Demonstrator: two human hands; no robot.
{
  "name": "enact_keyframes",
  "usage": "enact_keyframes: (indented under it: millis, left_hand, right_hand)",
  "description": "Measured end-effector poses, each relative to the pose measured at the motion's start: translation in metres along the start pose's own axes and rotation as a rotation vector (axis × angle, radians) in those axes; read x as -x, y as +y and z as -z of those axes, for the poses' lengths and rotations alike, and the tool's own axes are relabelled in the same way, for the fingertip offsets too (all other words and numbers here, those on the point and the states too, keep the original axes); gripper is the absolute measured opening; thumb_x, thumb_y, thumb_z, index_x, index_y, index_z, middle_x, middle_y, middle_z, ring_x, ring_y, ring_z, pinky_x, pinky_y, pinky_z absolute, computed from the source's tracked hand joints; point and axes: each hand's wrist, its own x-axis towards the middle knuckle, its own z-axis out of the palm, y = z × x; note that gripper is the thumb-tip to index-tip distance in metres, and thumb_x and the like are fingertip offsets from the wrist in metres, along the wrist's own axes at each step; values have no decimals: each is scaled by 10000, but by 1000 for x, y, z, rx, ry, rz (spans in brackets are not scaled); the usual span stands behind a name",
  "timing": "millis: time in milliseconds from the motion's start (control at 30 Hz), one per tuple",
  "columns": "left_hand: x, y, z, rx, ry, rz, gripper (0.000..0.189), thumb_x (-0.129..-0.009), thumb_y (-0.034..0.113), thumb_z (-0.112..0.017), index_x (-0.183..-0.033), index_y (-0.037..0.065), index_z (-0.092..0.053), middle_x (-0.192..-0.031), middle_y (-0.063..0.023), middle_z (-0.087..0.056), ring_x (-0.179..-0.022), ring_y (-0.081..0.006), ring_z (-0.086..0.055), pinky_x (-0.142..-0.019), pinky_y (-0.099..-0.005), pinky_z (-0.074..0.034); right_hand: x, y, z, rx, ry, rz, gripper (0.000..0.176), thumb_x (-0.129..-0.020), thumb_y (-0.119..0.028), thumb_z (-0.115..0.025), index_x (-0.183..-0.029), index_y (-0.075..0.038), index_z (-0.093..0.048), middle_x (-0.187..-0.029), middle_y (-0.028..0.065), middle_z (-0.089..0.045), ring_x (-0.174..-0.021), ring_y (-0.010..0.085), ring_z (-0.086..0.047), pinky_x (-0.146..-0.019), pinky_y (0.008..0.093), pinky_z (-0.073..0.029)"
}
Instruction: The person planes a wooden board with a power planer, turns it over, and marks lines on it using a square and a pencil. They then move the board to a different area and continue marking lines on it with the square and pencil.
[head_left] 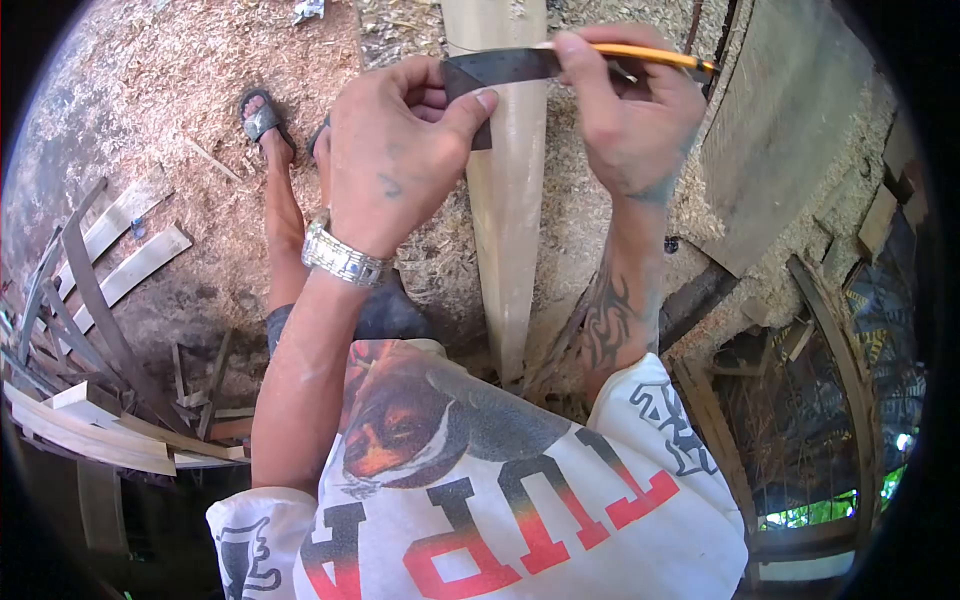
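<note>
My left hand (400,165), with a metal watch on its wrist, grips the corner of a dark, flat L-shaped square (500,66). The square lies across a long pale wooden board (512,230); one arm reaches to the right and the short one points down beneath my thumb. My right hand (640,125) is closed around a yellow-orange pencil (650,53), whose dark end sticks out to the right. My right thumb and fingers are also at the far end of the square's long arm. The pencil's tip is hard to make out.
Wood shavings (180,70) cover the ground. A sandalled foot (262,115) stands at upper left. Several wood offcuts (130,275) are piled at the left. A wide flat panel (790,130) lies at the right, with curved wooden strips (845,370) below it.
</note>
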Motion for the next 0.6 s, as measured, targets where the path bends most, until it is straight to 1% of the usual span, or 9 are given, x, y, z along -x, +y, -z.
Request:
enact_keyframes:
  millis: [33,100,300,333,433,533,600]
  left_hand:
    - [1,-1,-2,-9,3,4,222,-850,164,-812,-909,-42,-752,-753,-87,-756,-668,-124,-718,-643,-266,-572]
    - [1,-2,-3,39,-18,13,229,-848,169,-816,-920,-39,-755,-767,-89,-760,-682,-126,-722,-654,-266,-576]
    - [2,2,-1,-4,-8,45,253,-845,188,-824,-944,-36,-761,-781,-89,-763,-694,-130,-728,-667,-276,-582]
    - [1,2,-2,-5,-6,40,257,-845,191,-825,-949,-36,-761,-779,-89,-762,-694,-130,-728,-668,-277,-583]
    - [1,-1,-2,-10,-1,-2,253,-846,187,-824,-950,-35,-763,-775,-89,-762,-687,-133,-728,-664,-277,-584]
    - [4,4,-2,-32,14,26,249,-846,180,-821,-948,-39,-762,-768,-95,-760,-689,-139,-729,-664,-277,-586]
    - [4,7,0,-70,11,3,248,-847,177,-819,-947,-42,-761,-765,-99,-759,-690,-142,-730,-665,-278,-588]
  right_hand:
    - [1,-1,-1,36,-7,25,83,-919,-20,-779,-988,0,-738,-876,38,-736,-770,74,-676,-670,202,-532]
    - [3,-7,-2,91,-26,-10,84,-921,-26,-775,-988,7,-736,-869,46,-740,-751,83,-684,-661,208,-538]
    - [1,-9,1,22,33,-64,72,-926,-17,-761,-988,11,-738,-865,60,-737,-761,89,-689,-679,212,-547]
    - [1,-7,3,83,29,-60,84,-925,-22,-764,-998,10,-737,-865,63,-737,-761,94,-692,-690,213,-553]
    - [3,-8,-4,120,9,-13,101,-923,-22,-768,-1015,7,-737,-870,70,-741,-774,106,-705,-695,218,-560]
    - [-2,-22,4,306,49,-55,115,-923,-36,-775,-1021,12,-736,-877,74,-745,-792,115,-719,-700,226,-569]
    - [-2,-9,6,74,104,-35,116,-928,-45,-775,-1017,17,-734,-880,74,-747,-799,119,-725,-704,233,-579]
